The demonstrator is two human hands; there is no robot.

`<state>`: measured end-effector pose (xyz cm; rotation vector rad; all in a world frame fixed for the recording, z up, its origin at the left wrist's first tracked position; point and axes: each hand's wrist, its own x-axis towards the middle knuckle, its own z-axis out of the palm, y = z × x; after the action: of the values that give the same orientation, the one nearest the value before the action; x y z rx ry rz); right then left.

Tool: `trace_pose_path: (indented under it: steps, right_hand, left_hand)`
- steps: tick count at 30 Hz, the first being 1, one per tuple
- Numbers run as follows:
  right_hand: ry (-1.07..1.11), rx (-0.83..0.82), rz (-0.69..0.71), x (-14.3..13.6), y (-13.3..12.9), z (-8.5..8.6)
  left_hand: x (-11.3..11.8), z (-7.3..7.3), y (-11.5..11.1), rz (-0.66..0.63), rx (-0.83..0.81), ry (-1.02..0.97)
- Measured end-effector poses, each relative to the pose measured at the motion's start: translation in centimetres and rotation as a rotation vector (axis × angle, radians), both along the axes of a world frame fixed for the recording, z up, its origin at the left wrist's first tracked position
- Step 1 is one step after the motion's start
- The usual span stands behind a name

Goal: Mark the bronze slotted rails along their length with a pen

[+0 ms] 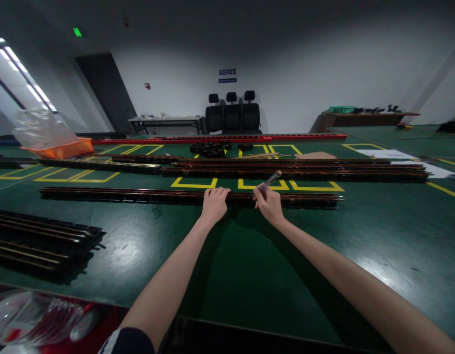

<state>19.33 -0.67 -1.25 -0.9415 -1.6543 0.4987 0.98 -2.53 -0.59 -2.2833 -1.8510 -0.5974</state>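
A long black rail with copper-coloured strips (pixel 157 195) lies crosswise on the green table in front of me. My left hand (pixel 214 204) is closed over its near edge, fingers curled onto the top and partly hidden. To the right, my right hand (pixel 268 204) grips a pen (pixel 272 180) with a clear barrel, its upper end slanting up and right. The pen's lower end is hidden by the fingers, close to the rail, and I cannot tell whether it touches.
Behind lies a bundle of similar rails (pixel 304 170), with black parts (pixel 210 149) beyond. More rails (pixel 39 241) sit at the left. An orange bin (pixel 65 147) holds clear plastic bags. White papers (pixel 426 168) lie at the right. Wrapped plastic items (pixel 46 317) are below the table edge.
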Motion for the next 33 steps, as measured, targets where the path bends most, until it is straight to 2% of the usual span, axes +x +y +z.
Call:
trace_pose_path:
  steps: [10,20,33]
  right_hand:
    - [-0.017,0.003,0.008,-0.02,0.11,0.01]
    - [-0.044,-0.004,-0.004,0.04,0.16,-0.11]
    - [-0.039,-0.013,0.001,-0.03,0.18,-0.07]
  left_hand:
    - [-0.06,0.02,0.11,0.001,-0.025,-0.027]
    - [0.01,-0.32,0.17,0.003,0.056,0.03]
    - [0.17,-0.71,0.5,0.034,0.069,0.036]
